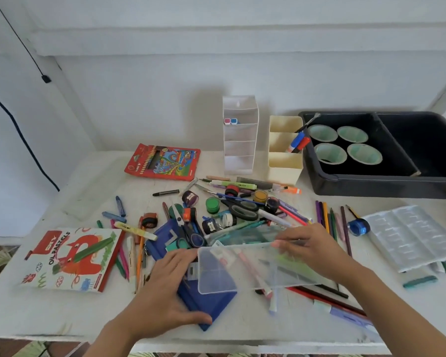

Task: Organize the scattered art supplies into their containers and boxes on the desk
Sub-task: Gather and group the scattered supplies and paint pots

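Home craft corner. A white painted desk (62, 313) stands against a bare white wall (139, 99), and patterned floor (0, 256) shows past its left edge. Hobby art materials cover the desk: loose crayons (120, 206), paint pots (212, 205), scissors (242, 211), an oil pastels box (70, 258) and a pencil box (162, 162). A white organiser (240, 161), a cream organiser (285, 166) and a black tray (386, 186) of paint cups (322, 132) stand along the wall.

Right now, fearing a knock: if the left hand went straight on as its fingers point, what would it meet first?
Probably the clear plastic box; the left hand, on the blue pouch, points at its left end.
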